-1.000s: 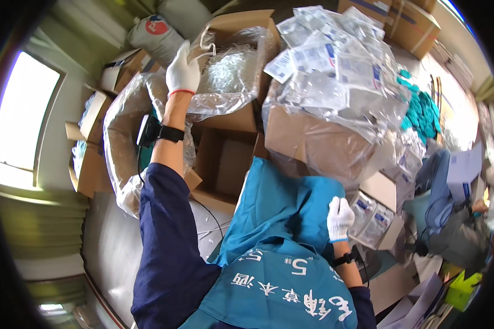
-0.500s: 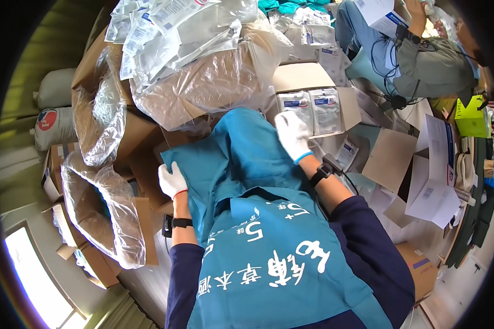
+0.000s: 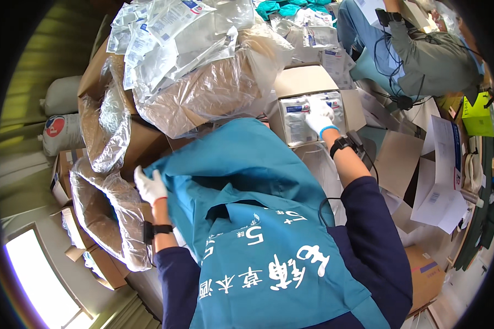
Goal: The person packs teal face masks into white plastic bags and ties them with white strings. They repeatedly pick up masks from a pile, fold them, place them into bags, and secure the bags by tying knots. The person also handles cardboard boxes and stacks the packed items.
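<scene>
My left hand point(image 3: 151, 186), in a white glove, is closed on the edge of my teal apron point(image 3: 247, 142), whose lower part is spread out over my lap. My right hand point(image 3: 320, 115), also gloved in white, reaches into an open cardboard box point(image 3: 303, 81) ahead and to the right. It lies over the flat silvery packets point(image 3: 297, 118) that stand in rows there. Its fingers point down among the packets, so their grip is hidden. One packet point(image 3: 335, 104) shows just right of the glove.
A large plastic-lined carton point(image 3: 203, 98) heaped with loose flat packets point(image 3: 170, 33) stands ahead on the left. Other lined cartons point(image 3: 107, 214) are at my left. At upper right a co-worker's sleeve point(image 3: 436, 63) shows near white boxes. Opened cartons point(image 3: 395, 159) lie at right.
My right hand has moved from beside the box to over the packets inside it. My left hand has shifted left and slightly nearer, drawing the apron's edge with it.
</scene>
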Demonstrator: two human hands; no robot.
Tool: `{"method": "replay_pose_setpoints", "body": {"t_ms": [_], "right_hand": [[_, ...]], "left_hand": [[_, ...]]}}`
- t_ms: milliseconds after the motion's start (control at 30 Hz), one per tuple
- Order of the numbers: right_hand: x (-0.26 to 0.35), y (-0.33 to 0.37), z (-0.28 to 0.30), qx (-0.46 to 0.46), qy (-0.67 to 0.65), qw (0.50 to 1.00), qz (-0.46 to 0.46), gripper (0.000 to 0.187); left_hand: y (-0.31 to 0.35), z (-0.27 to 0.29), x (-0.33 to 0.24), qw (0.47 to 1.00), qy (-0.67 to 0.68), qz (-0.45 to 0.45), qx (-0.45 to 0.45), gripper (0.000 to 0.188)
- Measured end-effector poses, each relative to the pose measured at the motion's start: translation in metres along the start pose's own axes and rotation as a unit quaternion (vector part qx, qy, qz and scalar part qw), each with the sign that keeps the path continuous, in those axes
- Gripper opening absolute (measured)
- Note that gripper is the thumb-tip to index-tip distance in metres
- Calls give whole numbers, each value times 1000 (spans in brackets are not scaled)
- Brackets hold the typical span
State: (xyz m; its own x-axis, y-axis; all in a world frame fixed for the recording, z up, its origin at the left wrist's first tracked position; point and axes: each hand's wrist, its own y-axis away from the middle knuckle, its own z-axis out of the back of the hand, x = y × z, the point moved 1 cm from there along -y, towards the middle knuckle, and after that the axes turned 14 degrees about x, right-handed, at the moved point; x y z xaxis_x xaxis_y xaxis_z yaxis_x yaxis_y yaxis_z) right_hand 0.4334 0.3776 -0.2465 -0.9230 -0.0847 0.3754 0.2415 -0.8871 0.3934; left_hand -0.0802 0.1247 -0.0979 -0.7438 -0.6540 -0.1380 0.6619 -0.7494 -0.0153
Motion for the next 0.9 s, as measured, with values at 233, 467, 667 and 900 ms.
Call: {"method": "replay_pose_setpoints", "body": {"t_ms": [233, 467, 667, 900], "right_hand": [[11, -25, 6, 15, 190, 977, 97, 49], [25, -37, 26, 43, 249, 960, 121, 37], [33, -9, 36, 18, 105, 990, 89, 29], [37, 47, 105, -68, -242, 966, 68, 36]], "left_hand": [[93, -34, -89, 951, -63, -234, 194, 60], [85, -32, -93, 954, -39, -232, 187, 57], [82, -33, -98, 958, -21, -233, 164, 53], [86, -36, -87, 963, 14, -225, 150, 53]]}}
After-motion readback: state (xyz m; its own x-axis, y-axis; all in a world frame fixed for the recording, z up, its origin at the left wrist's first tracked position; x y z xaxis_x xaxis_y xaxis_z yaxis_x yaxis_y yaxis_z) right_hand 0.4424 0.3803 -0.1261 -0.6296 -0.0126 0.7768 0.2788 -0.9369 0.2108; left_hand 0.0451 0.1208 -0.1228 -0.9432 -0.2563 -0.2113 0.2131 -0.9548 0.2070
